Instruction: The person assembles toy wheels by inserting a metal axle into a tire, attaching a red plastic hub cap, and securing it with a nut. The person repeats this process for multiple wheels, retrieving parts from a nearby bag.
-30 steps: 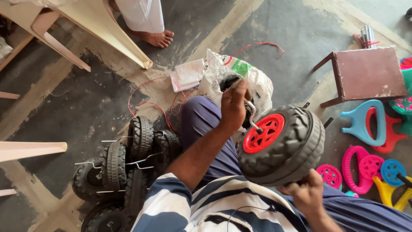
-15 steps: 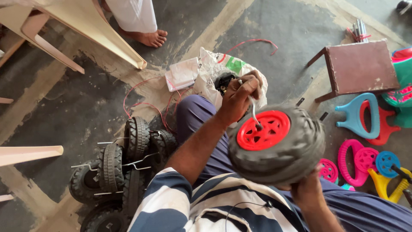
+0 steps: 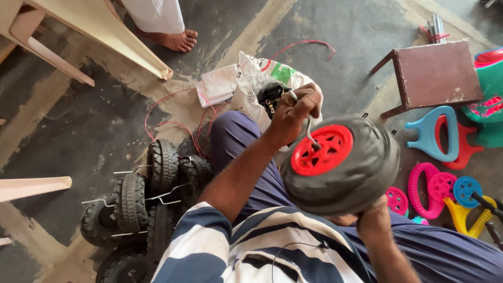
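Red-hubbed wheel (image 3: 340,165) in right-hand (image 3: 373,220) grip, left hand (image 3: 296,112) clenched around metal pin (image 3: 310,133), tyre pile (image 3: 141,204) alongside

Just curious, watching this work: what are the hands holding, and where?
The left hand pinches a thin metal pin at the wheel's red hub; the right hand grips the tyre from below.

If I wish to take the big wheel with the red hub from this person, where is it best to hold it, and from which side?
Probably grip the wheel by its black tyre, on the right edge. The left hand works a metal pin at the red hub, and the right hand supports the bottom, so the right rim is the free, broad part.
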